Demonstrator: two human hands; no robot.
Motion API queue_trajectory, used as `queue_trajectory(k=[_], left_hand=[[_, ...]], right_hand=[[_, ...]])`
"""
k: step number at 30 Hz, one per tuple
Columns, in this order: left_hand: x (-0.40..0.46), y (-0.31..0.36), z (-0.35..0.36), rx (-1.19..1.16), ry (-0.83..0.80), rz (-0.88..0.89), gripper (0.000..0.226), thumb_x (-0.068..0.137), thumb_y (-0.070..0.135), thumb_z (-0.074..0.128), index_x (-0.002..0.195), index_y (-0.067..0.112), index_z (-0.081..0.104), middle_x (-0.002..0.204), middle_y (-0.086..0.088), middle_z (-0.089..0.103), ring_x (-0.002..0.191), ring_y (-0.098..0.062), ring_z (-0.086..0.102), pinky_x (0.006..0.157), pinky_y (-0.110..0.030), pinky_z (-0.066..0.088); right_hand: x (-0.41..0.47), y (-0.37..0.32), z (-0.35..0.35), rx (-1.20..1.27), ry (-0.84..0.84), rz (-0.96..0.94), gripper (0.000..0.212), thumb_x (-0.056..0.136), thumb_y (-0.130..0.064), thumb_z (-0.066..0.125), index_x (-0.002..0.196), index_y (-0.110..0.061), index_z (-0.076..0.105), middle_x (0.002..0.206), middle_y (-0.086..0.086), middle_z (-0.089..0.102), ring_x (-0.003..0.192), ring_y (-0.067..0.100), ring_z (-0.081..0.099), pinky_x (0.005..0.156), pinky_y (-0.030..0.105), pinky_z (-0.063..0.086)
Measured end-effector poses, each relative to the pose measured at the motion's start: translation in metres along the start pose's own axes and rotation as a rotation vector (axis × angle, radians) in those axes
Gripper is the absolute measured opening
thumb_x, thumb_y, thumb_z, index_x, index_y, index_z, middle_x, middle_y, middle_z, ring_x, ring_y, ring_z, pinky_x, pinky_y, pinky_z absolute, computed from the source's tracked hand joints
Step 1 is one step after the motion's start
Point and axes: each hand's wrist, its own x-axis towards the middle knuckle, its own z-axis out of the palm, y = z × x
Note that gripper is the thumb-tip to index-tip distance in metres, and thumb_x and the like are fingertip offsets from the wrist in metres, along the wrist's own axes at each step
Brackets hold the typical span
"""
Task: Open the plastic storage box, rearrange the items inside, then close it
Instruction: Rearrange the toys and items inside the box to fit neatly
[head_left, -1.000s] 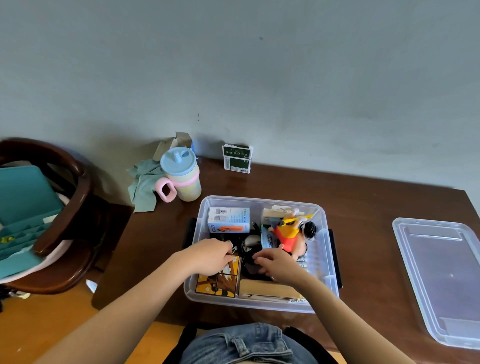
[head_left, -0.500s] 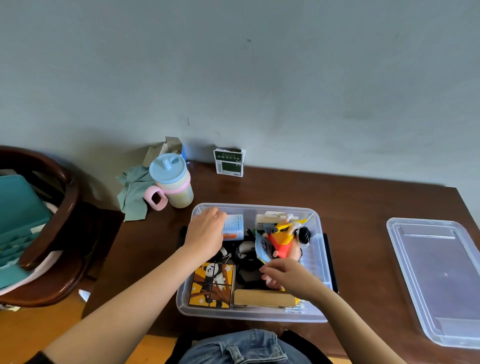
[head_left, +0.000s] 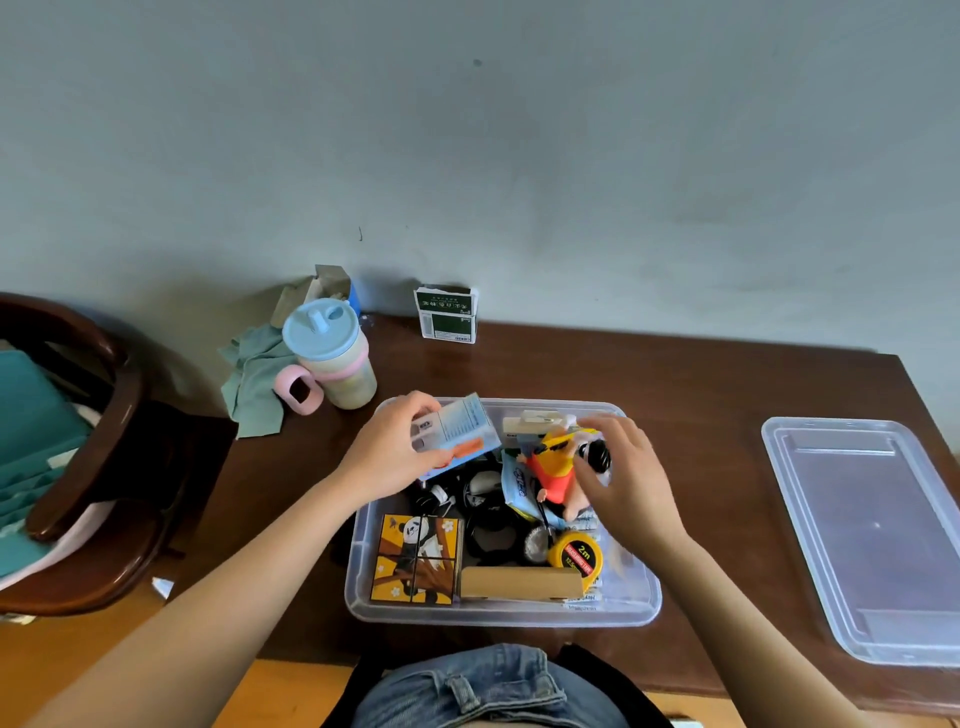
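Left hand (head_left: 388, 453) now gripping lifted blue carton (head_left: 457, 436), right hand (head_left: 626, 478) risen, fingers spread over figurine (head_left: 558, 462)

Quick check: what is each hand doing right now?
Left hand: grips the small blue-and-white box, lifted at the storage box's far left.
Right hand: fingers spread over the toy figure; grip cannot be told.

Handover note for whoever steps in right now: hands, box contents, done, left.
Left hand grips the small white-and-blue carton, lifted over the far left corner of the storage box.
Right hand reaches over the toy figure; whether it grips it is unclear.
In the box: panda puzzle near left, tan box along the near wall, yellow tape measure.
Done: box open, lid lying on the table to the right.
Left: place the carton, finish rearranging, close the box.
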Motion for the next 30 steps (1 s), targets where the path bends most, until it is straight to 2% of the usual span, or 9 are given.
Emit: queue_trajectory(k=[3,5,9,12,16,18,20,26,30], left_hand=[[-0.002,-0.001,-0.010,-0.234,-0.041,-0.049,0.046,0.074,0.021,0.080,0.112,0.025,0.054,0.111,0.009,0.059,0.105,-0.004,0.057,0.079,-0.012,0.044],[-0.005,0.001,-0.014,-0.338,-0.049,-0.066,0.044,0.079,0.017,0.076,0.116,0.020,0.055,0.115,0.004,0.060,0.110,-0.008,0.056,0.086,-0.017,0.045],[-0.013,0.012,-0.013,-0.558,-0.073,-0.134,0.037,0.083,0.015,0.071,0.117,0.020,0.057,0.119,-0.006,0.059,0.113,-0.016,0.058,0.089,-0.026,0.049],[-0.021,0.024,-0.012,-0.759,-0.197,-0.160,0.039,0.080,0.021,0.070,0.117,0.021,0.060,0.122,-0.010,0.061,0.109,-0.018,0.062,0.083,-0.024,0.052],[-0.030,0.037,0.005,-0.469,-0.417,-0.013,0.037,0.085,0.028,0.070,0.119,0.026,0.058,0.116,0.006,0.062,0.108,-0.007,0.060,0.083,-0.022,0.052],[-0.033,0.043,0.019,-0.312,-0.441,0.079,0.038,0.085,0.026,0.070,0.121,0.028,0.056,0.117,0.012,0.059,0.108,-0.002,0.057,0.084,-0.018,0.050],[-0.036,0.046,0.032,-0.193,-0.433,0.138,0.043,0.084,0.025,0.071,0.124,0.030,0.055,0.117,0.016,0.055,0.108,0.002,0.052,0.087,-0.014,0.045],[-0.044,0.042,0.051,0.074,-0.547,0.180,0.047,0.087,0.025,0.063,0.127,0.042,0.048,0.127,0.015,0.046,0.114,-0.004,0.047,0.097,-0.026,0.043],[-0.053,0.042,0.064,0.050,-0.599,0.180,0.031,0.095,0.033,0.050,0.124,0.044,0.047,0.133,0.014,0.046,0.119,-0.004,0.044,0.100,-0.029,0.039]], right_hand=[[0.010,0.001,0.016,-0.149,-0.220,-0.016,0.056,0.088,-0.037,0.062,0.137,-0.021,0.041,0.142,-0.007,0.036,0.130,0.015,0.034,0.099,0.026,0.038],[0.015,0.001,0.025,-0.282,-0.300,-0.016,0.059,0.086,-0.038,0.063,0.138,-0.024,0.039,0.148,-0.003,0.027,0.134,0.021,0.030,0.106,0.036,0.035],[0.022,-0.001,0.029,-0.362,-0.331,0.000,0.053,0.080,-0.041,0.064,0.129,-0.030,0.045,0.146,-0.003,0.029,0.131,0.023,0.032,0.102,0.042,0.037],[0.025,0.001,0.024,-0.351,-0.357,0.004,0.053,0.077,-0.044,0.067,0.124,-0.031,0.048,0.143,-0.005,0.033,0.130,0.023,0.032,0.100,0.042,0.037],[0.026,0.004,0.017,-0.292,-0.338,0.001,0.041,0.082,-0.035,0.062,0.120,-0.028,0.053,0.139,-0.005,0.040,0.124,0.021,0.040,0.087,0.034,0.043],[0.027,0.005,0.015,-0.285,-0.323,-0.008,0.034,0.084,-0.024,0.059,0.118,-0.028,0.054,0.137,-0.005,0.043,0.120,0.019,0.043,0.075,0.026,0.041],[0.026,0.005,0.013,-0.288,-0.323,-0.017,0.033,0.086,-0.025,0.062,0.117,-0.029,0.054,0.135,-0.007,0.044,0.117,0.015,0.044,0.070,0.023,0.043],[0.027,0.003,0.003,-0.268,-0.348,0.016,0.035,0.083,-0.040,0.067,0.116,-0.034,0.057,0.133,-0.010,0.047,0.112,0.010,0.048,0.070,0.023,0.046],[0.028,-0.003,-0.001,-0.332,-0.348,0.033,0.024,0.085,-0.039,0.061,0.108,-0.031,0.059,0.129,-0.010,0.049,0.112,0.010,0.047,0.076,0.028,0.050]])
